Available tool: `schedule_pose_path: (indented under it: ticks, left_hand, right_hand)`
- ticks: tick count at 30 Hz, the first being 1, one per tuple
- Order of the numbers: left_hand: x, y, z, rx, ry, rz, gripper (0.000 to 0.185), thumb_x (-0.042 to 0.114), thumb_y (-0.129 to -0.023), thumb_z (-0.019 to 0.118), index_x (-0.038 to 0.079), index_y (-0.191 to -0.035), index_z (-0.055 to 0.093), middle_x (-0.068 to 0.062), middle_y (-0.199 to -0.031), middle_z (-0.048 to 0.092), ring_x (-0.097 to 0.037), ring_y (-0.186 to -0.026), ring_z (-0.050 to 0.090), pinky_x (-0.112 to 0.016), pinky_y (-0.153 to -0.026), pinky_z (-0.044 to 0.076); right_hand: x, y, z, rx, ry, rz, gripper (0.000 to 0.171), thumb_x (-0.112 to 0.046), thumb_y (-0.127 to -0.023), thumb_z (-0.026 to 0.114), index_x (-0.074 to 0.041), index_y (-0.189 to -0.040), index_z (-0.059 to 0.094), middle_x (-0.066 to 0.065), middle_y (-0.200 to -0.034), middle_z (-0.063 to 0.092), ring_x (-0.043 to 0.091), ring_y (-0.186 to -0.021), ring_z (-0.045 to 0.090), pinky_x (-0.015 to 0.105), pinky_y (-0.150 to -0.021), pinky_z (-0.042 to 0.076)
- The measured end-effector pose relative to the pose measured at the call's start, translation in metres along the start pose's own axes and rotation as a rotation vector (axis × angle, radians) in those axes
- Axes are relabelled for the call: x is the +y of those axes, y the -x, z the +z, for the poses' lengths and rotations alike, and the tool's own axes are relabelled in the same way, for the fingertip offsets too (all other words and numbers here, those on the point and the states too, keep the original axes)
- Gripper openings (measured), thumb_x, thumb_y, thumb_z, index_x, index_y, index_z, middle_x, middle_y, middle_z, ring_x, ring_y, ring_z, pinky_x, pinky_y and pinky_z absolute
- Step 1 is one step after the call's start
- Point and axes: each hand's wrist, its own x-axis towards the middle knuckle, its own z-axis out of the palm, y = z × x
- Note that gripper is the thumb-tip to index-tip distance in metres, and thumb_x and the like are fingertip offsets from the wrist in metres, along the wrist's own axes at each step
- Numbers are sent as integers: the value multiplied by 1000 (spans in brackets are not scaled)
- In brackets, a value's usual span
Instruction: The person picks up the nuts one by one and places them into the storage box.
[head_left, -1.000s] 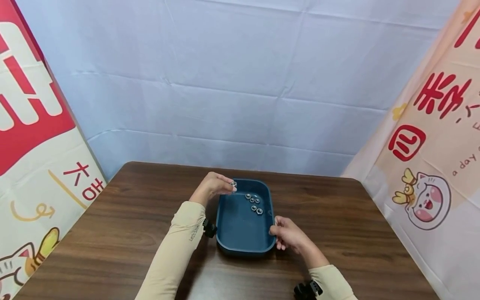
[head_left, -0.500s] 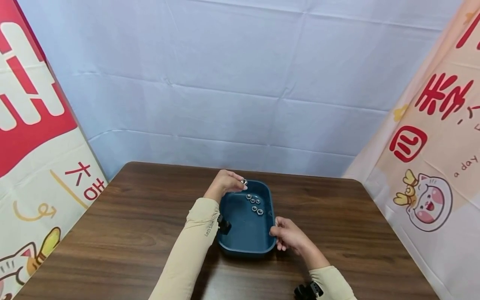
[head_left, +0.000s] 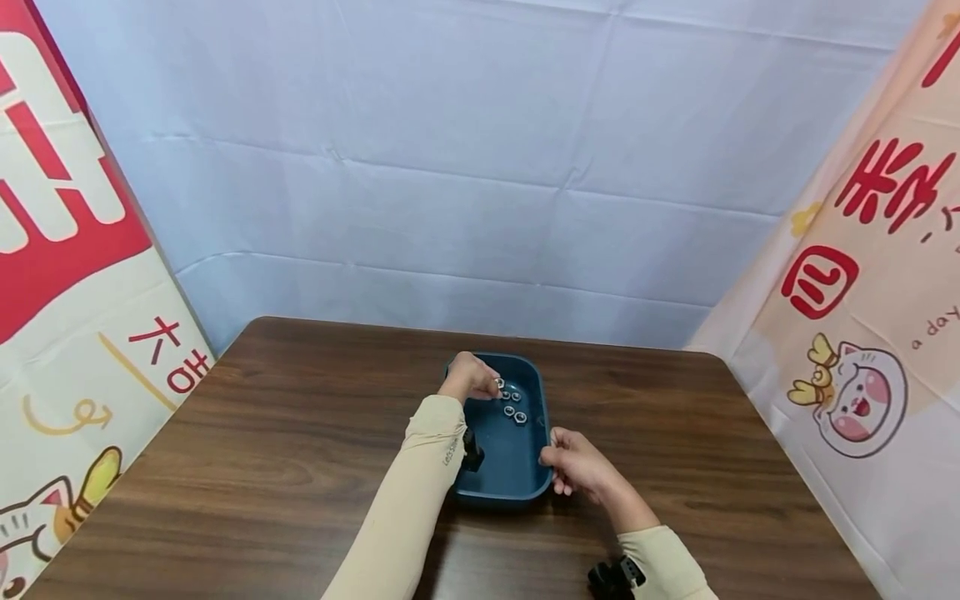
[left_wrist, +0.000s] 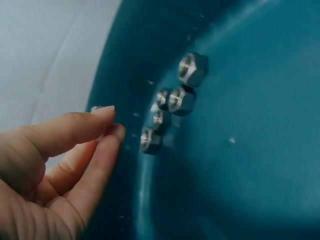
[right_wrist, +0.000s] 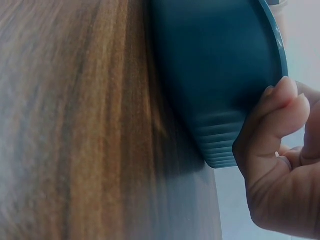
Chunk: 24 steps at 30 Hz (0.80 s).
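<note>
- The left hand had moved right from the tray's left rim to over its far end, pinching a nut in curled fingertips.
- Four more nuts lay clustered just right of it in the blue tray.
- The right hand gripped the tray's near-right rim, fingers curled.
- Bare worktop surrounded the tray.

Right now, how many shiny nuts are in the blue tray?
5 nuts clustered at the blue tray's far end, near the left hand. One more may hide between its fingertips.
</note>
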Motion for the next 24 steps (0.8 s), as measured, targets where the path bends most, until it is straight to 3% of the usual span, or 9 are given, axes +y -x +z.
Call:
schedule_pose_path:
  ticks: [7,16,24]
  left_hand:
    - [-9,-11,3,15,-90,-82,16,-10,-70,75,-2,-85,72,-9,-77,67,-18,-59,65,-28,-58,54]
    - [-16,-10,10,50,-313,-4,13,-3,-69,79,2,-77,69,-9,-70,61,-20,-57,61,-30,-52,53]
    - [-19,-11,14,67,-345,-39,14,-3,-67,79,0,-72,66,-10,-71,60,-19,-53,61,-29,-52,53]
  right_hand:
    - [1,0,-1,-3,-11,-2,11,-1,-79,50,-5,-75,41,3,-50,47,8,-38,46,19,-35,39]
    - [-1,0,-2,0,-2,11,13,0,-80,51,-6,-75,40,3,-49,48,9,-38,47,19,-35,37]
    - [-1,-1,-1,-21,-7,-1,14,1,-80,51,-6,-75,40,3,-50,48,9,-38,47,20,-35,38]
